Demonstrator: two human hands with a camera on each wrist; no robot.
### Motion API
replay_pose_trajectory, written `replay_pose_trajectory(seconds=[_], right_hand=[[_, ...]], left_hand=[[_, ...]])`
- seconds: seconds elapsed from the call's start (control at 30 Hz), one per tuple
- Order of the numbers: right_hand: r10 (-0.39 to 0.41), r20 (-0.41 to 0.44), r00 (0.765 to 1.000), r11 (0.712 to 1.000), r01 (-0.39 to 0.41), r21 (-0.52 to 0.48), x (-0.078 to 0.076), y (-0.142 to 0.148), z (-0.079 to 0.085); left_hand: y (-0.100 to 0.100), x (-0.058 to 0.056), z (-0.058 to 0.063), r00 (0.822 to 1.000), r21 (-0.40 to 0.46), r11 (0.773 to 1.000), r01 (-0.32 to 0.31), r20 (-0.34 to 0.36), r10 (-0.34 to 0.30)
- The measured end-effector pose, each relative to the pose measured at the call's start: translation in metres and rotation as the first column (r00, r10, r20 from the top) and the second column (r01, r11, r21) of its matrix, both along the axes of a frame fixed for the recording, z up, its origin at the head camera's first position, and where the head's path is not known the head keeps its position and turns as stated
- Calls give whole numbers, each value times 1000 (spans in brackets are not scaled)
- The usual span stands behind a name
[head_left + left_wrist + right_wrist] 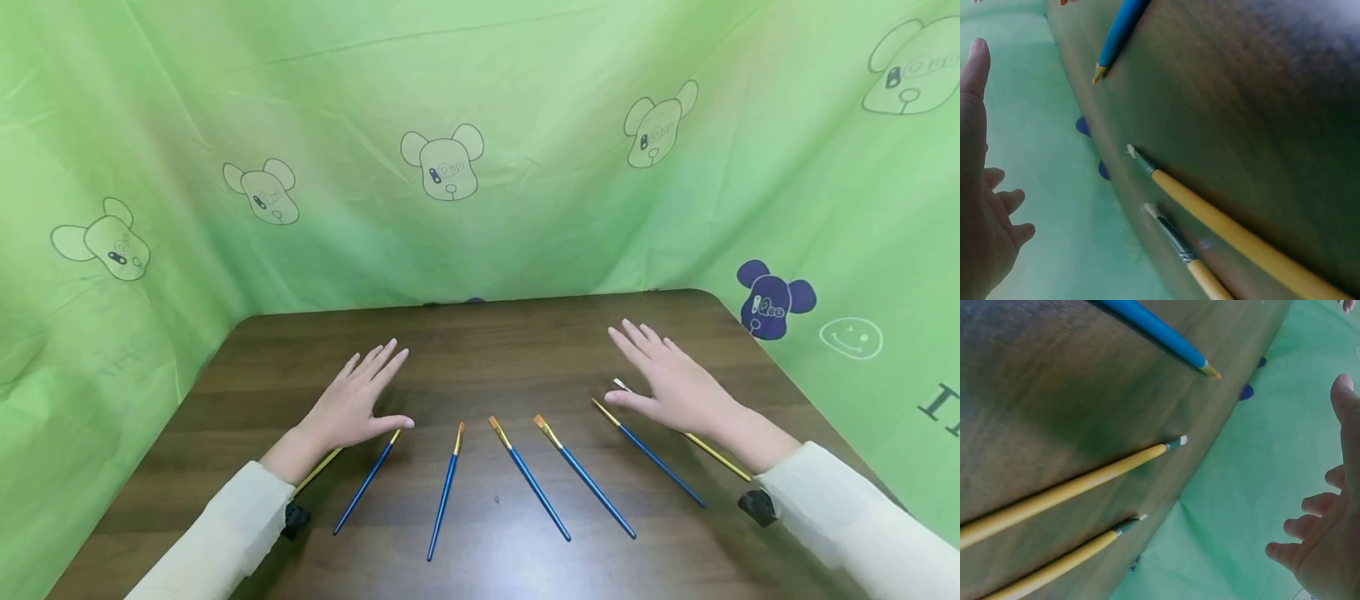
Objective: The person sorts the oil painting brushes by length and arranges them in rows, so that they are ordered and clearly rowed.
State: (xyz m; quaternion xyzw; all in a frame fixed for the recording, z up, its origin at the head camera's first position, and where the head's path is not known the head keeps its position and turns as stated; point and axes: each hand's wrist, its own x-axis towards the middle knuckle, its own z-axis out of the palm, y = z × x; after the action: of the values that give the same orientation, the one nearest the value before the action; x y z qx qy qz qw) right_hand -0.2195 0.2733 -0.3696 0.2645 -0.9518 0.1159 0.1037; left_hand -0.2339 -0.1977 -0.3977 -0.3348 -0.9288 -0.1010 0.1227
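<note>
My left hand (352, 404), palm down with fingers straight and thumb stretched inward, hovers over the left side of the table. Near its thumb is the bristle end of a blue paintbrush (366, 486). A yellow paintbrush (318, 471) lies partly hidden beneath my left wrist; the left wrist view shows a second yellow paintbrush (1207, 280) beside it. My right hand (678, 383) is spread likewise over the right side, above another yellow paintbrush (717, 457) that it partly covers. Just inside it lies a blue paintbrush (652, 456). Neither hand holds anything.
Between the hands, more blue paintbrushes (444, 500) fan out, bristles pointing away from me, including a flat wide one (592, 483). The brown wooden table (495, 350) ends at a green curtain (525, 225) printed with bear heads. Dark wrist devices (757, 507) sit at both cuffs.
</note>
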Motion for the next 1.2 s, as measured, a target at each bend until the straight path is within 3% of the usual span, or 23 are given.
replay_pose_trajectory(seconds=[0.3, 0.53, 0.7, 0.87, 0.97, 1.1, 1.2], right_hand=[[9, 14, 1000, 989, -7, -145, 13, 1, -8], [31, -6, 1000, 959, -31, -283, 19, -2, -21], [29, 78, 996, 928, 2, -373, 22, 1, -29], [-17, 166, 986, 916, 82, -392, 24, 5, -34], [-35, 227, 973, 902, 128, -411, 24, 6, -37], [-24, 315, 949, 875, 172, -452, 25, 6, -41], [-6, 362, 932, 861, 189, -472, 26, 5, -42]], left_hand=[[-4, 10, -8, 992, 134, 991, 27, 119, -44], [-6, 20, -18, 969, 267, 962, -50, 246, -18], [-5, 27, -22, 963, 327, 941, -90, 268, -1], [-4, 30, -25, 955, 386, 913, -129, 298, 9], [-4, 31, -27, 932, 425, 886, -186, 361, 23], [-2, 33, -29, 877, 463, 838, -290, 480, 39], [-1, 35, -30, 845, 456, 820, -346, 532, 61]])
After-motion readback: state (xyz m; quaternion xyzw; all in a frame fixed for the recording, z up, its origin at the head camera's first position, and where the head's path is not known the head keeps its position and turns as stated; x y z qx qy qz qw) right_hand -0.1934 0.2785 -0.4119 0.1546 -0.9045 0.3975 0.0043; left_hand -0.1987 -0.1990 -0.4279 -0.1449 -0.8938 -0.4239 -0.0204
